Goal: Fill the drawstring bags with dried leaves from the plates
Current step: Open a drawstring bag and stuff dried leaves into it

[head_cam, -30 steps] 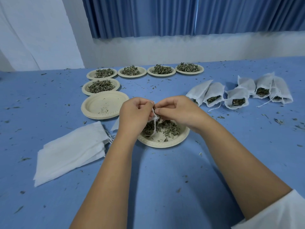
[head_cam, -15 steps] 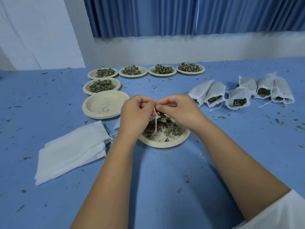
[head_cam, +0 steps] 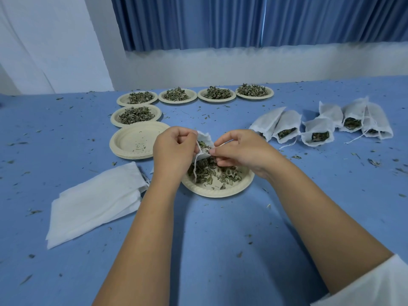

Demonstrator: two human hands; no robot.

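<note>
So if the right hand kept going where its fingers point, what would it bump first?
The right hand points left: first comes the small bag it pinches, then probably the left hand holding the other side.

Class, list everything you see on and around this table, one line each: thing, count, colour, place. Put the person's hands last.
plates of dried leaves: six, beige with green-brown leaves, five far left of centre, one under the hands
empty plates: one stack, beige, left of the hands
filled bags: about six, white, far right
flat bags: one pile, white, near left
held bag: one, white, leaves inside, above the near plate
leaf bits: many, dark, scattered
table: one, blue
curtain: blue, behind
wall: white, below the curtain
left hand: grips the held bag
right hand: fingers pinch its edge
</note>
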